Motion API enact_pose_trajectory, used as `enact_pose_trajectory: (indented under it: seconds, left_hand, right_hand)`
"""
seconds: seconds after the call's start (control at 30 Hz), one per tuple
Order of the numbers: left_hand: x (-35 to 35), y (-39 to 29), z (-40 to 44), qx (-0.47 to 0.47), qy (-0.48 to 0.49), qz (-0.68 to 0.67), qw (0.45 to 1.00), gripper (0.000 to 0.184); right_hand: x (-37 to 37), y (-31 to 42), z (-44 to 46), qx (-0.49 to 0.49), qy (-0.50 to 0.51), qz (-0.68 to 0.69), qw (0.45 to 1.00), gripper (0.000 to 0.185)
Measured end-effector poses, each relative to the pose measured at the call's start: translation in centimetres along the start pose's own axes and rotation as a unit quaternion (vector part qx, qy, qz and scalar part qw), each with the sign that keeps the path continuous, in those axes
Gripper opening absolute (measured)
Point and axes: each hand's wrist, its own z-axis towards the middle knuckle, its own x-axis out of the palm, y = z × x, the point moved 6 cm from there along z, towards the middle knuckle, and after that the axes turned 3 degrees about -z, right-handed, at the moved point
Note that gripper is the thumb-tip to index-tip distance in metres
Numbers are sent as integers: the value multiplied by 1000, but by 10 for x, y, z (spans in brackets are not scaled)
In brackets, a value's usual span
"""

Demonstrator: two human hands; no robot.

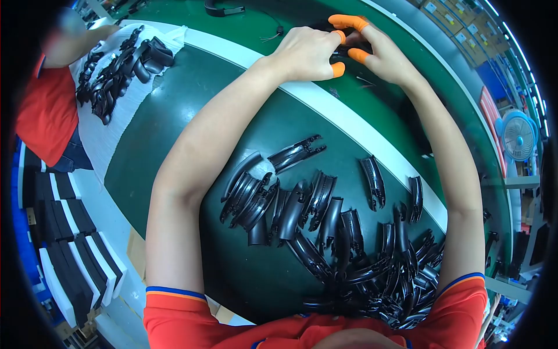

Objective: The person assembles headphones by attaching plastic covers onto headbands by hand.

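Observation:
Out over the green strip beyond the white rail, my left hand [308,53] and my right hand [381,53] meet with bent fingers. Orange finger cots cover several fingertips. A dark black part [340,52] shows between them; both hands close on it, and its shape is mostly hidden. Nearer my body, many curved glossy black plastic pieces [318,200] lie loose on the green table [192,93], heaped thickest by my right elbow. A curved black band [224,8] rests farther up the green strip, with a thin cable [279,30] beside it.
A white rail [331,113] runs diagonally across the table. At left, a co-worker in a red shirt [49,110] sits by a white cloth [131,110] bearing black parts. Black and white foam stacks [75,267] stand lower left. A blue fan [517,136] and cartons [453,23] are at right.

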Motion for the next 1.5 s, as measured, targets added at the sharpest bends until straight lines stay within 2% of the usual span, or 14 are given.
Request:
enact_pose_trajectory:
  seconds: [0.4, 0.43, 0.57, 0.67, 0.77, 0.83, 0.93, 1.07, 1.17, 1.27, 1.3, 1.37, 1.43, 1.5]
  left_hand:
    - [16, -8, 2, -13, 13, -40, 999, 35]
    - [14, -9, 3, 27, -37, -82, 996, 40]
    - [-29, -27, -2, 198, -293, -30, 935, 41]
    - [-42, -29, 8, 25, 101, -107, 989, 30]
    - [-32, -40, -25, -93, 491, -214, 839, 34]
    - [-27, -48, -34, -136, 534, -146, 821, 31]
    - [-13, -61, -38, -99, 579, -107, 802, 25]
    - [-12, -61, -36, -58, 567, -150, 808, 13]
    - [-27, -46, -21, 52, 448, -273, 850, 15]
    - [-49, -8, -18, -69, 355, -528, 768, 23]
    - [-57, 2, -15, -82, 305, -591, 742, 26]
    - [-58, 32, -10, -69, 134, -667, 730, 24]
    - [-59, 59, -10, -128, 31, -689, 713, 22]
    - [-54, 108, -12, -125, 5, -776, 618, 24]
  right_hand:
    - [-5, -8, -7, 46, 15, -145, 988, 67]
    - [-7, -6, -12, 5, 13, -138, 990, 65]
    - [-20, -43, -40, 154, 30, -136, 978, 54]
    - [-34, -47, -54, 168, 13, -224, 960, 57]
    - [-37, -49, -66, 185, 15, -266, 946, 59]
    - [-40, -29, -56, 52, -21, -342, 938, 58]
    - [-25, 4, -31, 33, -62, -237, 969, 44]
    - [12, 21, 7, -3, -34, -200, 979, 33]
    - [34, 26, 31, -20, -56, -230, 971, 24]
    - [46, 32, 46, -90, 35, -282, 955, 20]
    - [48, 30, 46, -37, 75, -160, 984, 15]
    - [59, 8, 56, 15, 69, -151, 986, 12]
    - [50, 12, 58, -100, -24, -170, 980, 14]
    - [31, 14, 62, -60, -68, -74, 993, 16]
